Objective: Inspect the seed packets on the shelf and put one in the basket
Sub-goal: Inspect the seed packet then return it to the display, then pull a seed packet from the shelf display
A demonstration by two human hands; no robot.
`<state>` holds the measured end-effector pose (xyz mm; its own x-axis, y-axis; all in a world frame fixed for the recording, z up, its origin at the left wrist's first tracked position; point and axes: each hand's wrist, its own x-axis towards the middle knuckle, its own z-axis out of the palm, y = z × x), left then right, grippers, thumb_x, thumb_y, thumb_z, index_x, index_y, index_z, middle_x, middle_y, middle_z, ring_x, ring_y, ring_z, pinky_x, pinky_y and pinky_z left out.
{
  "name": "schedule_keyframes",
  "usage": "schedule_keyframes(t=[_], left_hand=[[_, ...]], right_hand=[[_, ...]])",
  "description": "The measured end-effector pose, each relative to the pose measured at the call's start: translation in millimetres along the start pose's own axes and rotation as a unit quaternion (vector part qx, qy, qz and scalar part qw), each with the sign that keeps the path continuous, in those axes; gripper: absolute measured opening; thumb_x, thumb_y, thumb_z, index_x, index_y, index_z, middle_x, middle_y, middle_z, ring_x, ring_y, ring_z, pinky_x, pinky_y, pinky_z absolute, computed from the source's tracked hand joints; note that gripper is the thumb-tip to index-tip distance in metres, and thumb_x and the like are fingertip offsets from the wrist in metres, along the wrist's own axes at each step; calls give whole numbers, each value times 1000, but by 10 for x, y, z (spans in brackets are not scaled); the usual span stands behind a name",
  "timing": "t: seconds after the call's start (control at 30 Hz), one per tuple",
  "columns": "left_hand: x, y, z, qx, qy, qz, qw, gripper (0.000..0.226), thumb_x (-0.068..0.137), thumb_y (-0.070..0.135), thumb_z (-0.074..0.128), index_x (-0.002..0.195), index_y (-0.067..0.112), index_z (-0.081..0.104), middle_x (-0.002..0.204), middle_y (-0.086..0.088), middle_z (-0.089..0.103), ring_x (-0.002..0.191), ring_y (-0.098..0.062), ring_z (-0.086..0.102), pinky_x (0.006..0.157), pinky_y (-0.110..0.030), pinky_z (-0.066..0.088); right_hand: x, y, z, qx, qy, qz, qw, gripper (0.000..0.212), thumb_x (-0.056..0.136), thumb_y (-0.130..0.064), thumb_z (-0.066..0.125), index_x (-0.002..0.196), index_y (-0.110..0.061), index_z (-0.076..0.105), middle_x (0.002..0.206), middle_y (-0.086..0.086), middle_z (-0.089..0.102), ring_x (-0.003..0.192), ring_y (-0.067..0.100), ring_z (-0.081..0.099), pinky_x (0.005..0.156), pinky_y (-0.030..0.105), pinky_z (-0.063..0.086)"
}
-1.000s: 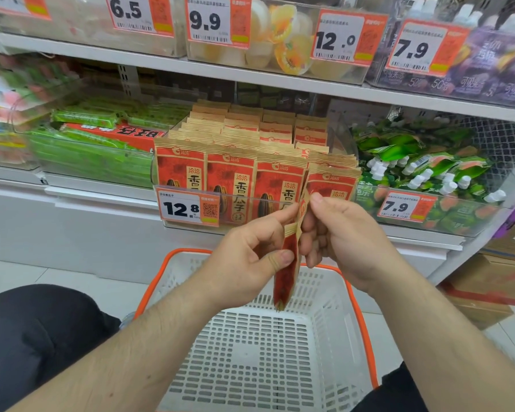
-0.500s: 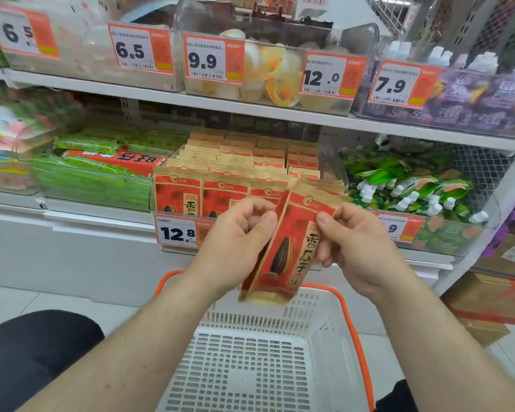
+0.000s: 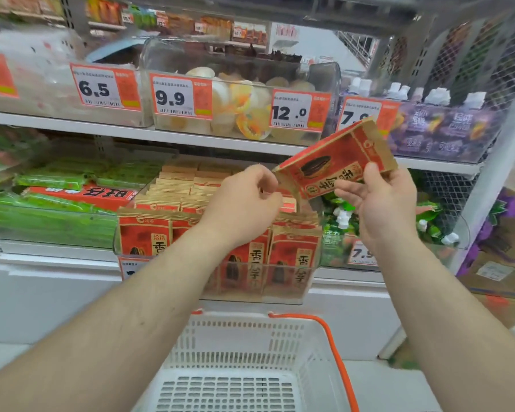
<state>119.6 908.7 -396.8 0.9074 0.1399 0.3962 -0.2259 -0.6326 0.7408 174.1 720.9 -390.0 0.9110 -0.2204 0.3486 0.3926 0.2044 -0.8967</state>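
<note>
The right hand [image 3: 379,203] pinches a red seed packet [image 3: 336,160] tilted above the shelf bin [image 3: 280,292]; the left hand [image 3: 244,203] hangs loosely curled, holding nothing. Price tags [image 3: 180,98] read 6.5, 9.9, 12.0. The white basket [image 3: 244,352] sits below.

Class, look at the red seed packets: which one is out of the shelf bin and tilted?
The seed packet held up by the right hand, tilted before the upper shelf. The other packets stand upright in the bin.

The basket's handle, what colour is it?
Orange, on a white basket; the handle shows in the head view.
</note>
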Motion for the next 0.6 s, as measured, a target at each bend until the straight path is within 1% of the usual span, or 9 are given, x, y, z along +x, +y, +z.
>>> schedule_keyframes(t=[0.1,0.2,0.3,0.33,0.4,0.43,0.5,0.53,0.6], left_hand=[[115,-5,46,114,-83,49,989,6,92,35,60,99,37,61,107,13,61,104,-14,57,86,-31,47],[248,-53,98,209,-172,75,960,22,94,45,56,111,36,66,121,10,61,114,-15,55,98,-37,46],[337,-102,168,226,-213,68,948,30,95,48,54,121,36,63,114,13,59,107,-12,53,87,-30,45],[362,-118,192,219,-211,66,950,29,95,48,55,119,36,63,112,15,59,104,-10,53,83,-29,44],[397,-139,234,197,-209,62,956,21,94,46,58,110,34,63,105,17,61,95,-7,56,75,-26,44],[408,-150,247,182,-207,57,959,17,93,46,59,105,34,63,100,17,61,90,-5,56,70,-24,44],[426,-175,264,156,-205,43,965,13,91,45,63,95,33,62,93,16,61,83,-2,56,63,-22,42],[434,-187,270,147,-204,36,967,13,90,45,64,92,32,62,91,15,61,82,-2,56,62,-23,42],[457,-207,281,141,-206,31,968,15,89,46,64,87,31,64,91,15,62,83,-4,58,64,-25,44]], right_hand=[[106,166,-1,-121,-29,-16,992,12,105,-11,46,96,-18,51,92,11,65,63,16,70,61,27,60],[189,307,10,-219,-75,0,973,8,103,-10,50,96,-11,54,89,11,66,60,13,69,61,28,61],[266,405,30,-342,-113,-16,933,7,100,-13,55,98,-8,60,83,10,71,65,14,68,67,35,61],[289,418,39,-384,-126,-33,914,7,99,-15,58,94,-12,62,79,5,70,68,14,67,69,36,57],[344,428,57,-455,-157,-56,875,11,96,-19,62,86,-20,64,75,-5,66,71,11,60,67,30,45],[375,429,73,-483,-175,-50,857,13,95,-21,64,82,-23,65,74,-8,64,72,11,57,68,29,41],[440,439,113,-522,-211,-6,826,20,93,-25,68,73,-27,66,72,-8,64,75,14,59,71,29,43],[474,451,129,-529,-224,21,818,22,92,-26,69,70,-27,68,73,-7,66,76,15,60,72,31,47],[535,465,164,-511,-237,67,823,16,90,-25,71,74,-23,74,79,-4,71,80,16,63,77,33,51]])
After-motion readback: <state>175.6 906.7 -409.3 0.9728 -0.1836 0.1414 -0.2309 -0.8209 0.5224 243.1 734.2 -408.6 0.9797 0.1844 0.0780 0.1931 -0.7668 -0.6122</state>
